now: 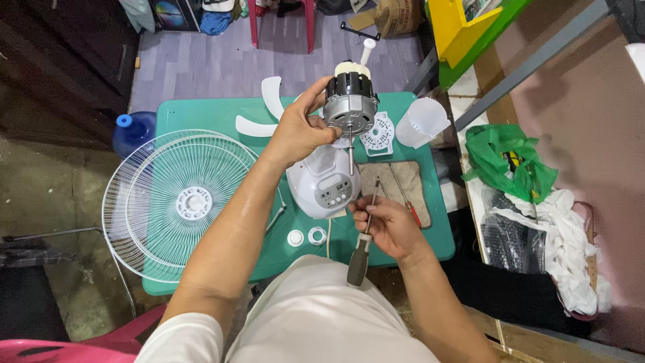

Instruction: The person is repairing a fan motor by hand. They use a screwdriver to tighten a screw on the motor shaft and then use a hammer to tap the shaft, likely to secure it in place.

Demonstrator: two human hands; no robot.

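upright, the silver-and-black fan motor [350,101] shows its bare shaft.

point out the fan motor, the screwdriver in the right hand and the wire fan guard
fan motor [350,101], head view, on its black and silver body
screwdriver [360,259], head view, on its dark handle
wire fan guard [171,202], head view, on the white wire spokes

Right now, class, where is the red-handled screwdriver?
In the head view, the red-handled screwdriver lies on the brown cloth on the green table, just right of the right hand, below the clear jug.
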